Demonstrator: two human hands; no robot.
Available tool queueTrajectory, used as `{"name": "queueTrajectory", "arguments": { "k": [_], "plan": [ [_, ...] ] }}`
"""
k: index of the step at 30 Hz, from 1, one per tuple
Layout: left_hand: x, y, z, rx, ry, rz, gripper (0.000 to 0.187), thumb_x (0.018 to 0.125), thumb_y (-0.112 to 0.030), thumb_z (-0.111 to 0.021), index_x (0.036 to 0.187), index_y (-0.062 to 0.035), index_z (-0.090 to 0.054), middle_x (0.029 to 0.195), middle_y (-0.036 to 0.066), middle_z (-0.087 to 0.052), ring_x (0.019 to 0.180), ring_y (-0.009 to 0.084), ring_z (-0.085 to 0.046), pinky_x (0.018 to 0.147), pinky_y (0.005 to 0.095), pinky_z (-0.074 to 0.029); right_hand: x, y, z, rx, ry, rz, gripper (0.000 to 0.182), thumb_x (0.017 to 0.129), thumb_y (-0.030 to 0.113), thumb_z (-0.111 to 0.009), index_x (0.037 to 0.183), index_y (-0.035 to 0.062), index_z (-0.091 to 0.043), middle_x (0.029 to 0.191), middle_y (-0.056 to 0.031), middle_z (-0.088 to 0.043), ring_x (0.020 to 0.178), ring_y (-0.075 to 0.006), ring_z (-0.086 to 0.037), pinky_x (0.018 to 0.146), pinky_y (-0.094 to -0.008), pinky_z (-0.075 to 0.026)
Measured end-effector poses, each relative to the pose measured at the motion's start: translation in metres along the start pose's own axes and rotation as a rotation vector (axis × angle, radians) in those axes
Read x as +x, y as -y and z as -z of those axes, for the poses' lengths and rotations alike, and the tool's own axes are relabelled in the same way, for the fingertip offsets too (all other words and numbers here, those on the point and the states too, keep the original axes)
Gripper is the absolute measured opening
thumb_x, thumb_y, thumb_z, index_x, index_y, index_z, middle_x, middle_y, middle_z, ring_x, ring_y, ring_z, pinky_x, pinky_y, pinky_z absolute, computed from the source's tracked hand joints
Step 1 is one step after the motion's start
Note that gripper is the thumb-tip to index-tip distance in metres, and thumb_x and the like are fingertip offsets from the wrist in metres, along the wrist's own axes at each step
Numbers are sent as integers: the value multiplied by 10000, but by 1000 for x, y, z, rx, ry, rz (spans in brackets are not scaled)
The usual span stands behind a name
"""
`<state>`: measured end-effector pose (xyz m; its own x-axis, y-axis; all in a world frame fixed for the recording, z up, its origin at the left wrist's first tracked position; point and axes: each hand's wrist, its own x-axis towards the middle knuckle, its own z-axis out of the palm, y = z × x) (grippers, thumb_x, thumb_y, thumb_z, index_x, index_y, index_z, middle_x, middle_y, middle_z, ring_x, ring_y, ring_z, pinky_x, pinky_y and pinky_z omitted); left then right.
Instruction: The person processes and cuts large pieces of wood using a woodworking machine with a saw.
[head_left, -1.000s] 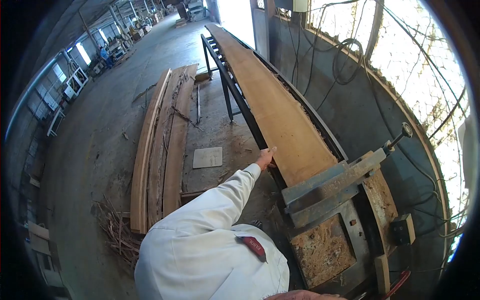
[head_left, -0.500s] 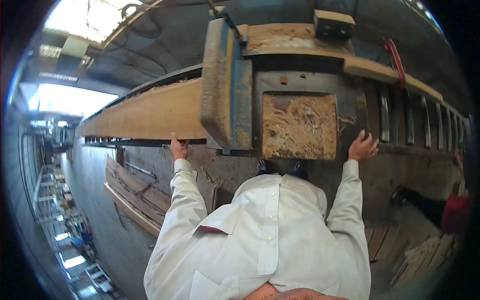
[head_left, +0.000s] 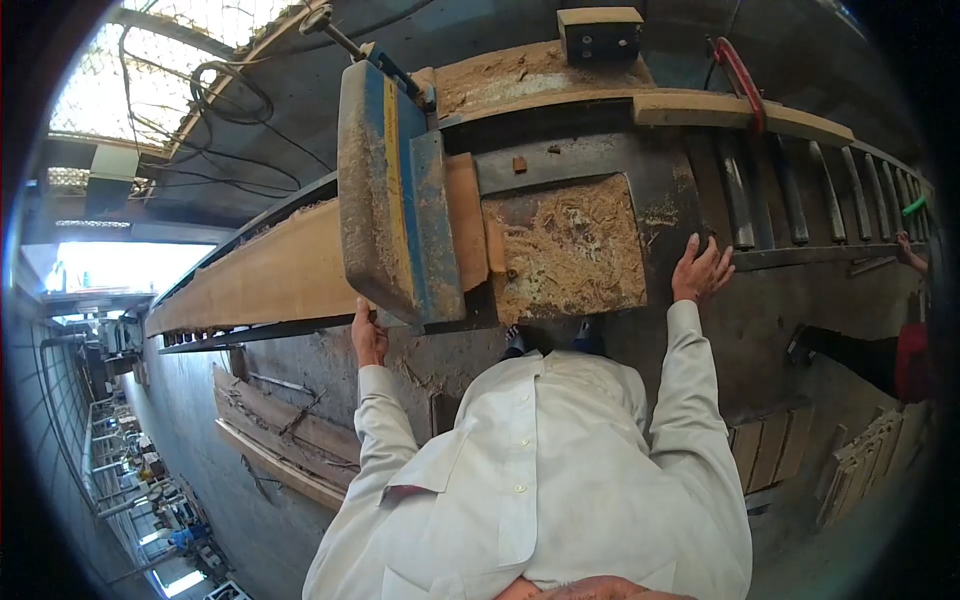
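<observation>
A long wooden board [head_left: 265, 262] lies on the machine bed to the left and passes beneath a dusty guard [head_left: 375, 200] with a blue and yellow side. Its front end [head_left: 464, 220] shows to the right of that guard. My left hand [head_left: 369, 335] is at the board's near edge beside the guard, fingers curled around the edge. My right hand [head_left: 702, 270] rests with fingers apart on the near edge of the metal machine table [head_left: 670, 215]. Between the hands, a square opening holds wood shavings [head_left: 575, 250].
Rollers [head_left: 790, 190] extend to the right, behind them a wooden fence strip [head_left: 690, 108] with a red clamp [head_left: 738, 80]. Planks [head_left: 285, 430] lie on the floor at left, stacked boards [head_left: 870, 455] at right. Another person's hand [head_left: 910, 255] is at the far right.
The board has moved right, and its end has come out past the guard. My left hand has moved right with it, close to the guard. My right hand stays at the table edge.
</observation>
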<state>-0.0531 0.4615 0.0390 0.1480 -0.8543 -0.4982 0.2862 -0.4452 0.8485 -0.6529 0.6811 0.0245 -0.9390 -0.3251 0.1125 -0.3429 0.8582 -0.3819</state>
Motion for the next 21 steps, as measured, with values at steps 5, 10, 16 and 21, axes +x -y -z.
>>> {"name": "queueTrajectory", "arguments": {
  "k": [5,10,16,21],
  "plan": [
    [3,13,7,51,-1,5,342,991,-358,-560,1156,-61,-603,992,43,-684,759,166,-675,562,288,-518,-5,-1,-4,-8,-84,59,647,989,587,-332,1361,80,-485,1414,-119,-494,1460,-262,-209,1205,-473,-90],
    [-12,5,-6,65,63,-49,368,991,-365,-559,1123,-26,-610,1011,80,-679,801,194,-684,625,330,-562,-26,35,-9,402,-242,452,532,954,475,-544,1259,40,-561,1293,-156,-568,1283,-324,-463,1101,-481,-322],
    [2,15,9,61,85,-33,400,991,-359,-558,1176,-5,-583,1033,97,-671,828,230,-684,663,369,-575,-125,165,-9,382,312,793,472,838,403,-707,1153,60,-630,1091,-151,-645,1038,-342,-591,924,-422,-461],
    [7,16,10,51,19,-87,371,980,-354,-583,1086,1,-598,995,92,-673,803,226,-672,645,373,-568,-135,189,-42,286,354,903,404,831,284,-687,1163,74,-594,1089,-141,-625,994,-335,-602,872,-432,-482]
  ]
}}
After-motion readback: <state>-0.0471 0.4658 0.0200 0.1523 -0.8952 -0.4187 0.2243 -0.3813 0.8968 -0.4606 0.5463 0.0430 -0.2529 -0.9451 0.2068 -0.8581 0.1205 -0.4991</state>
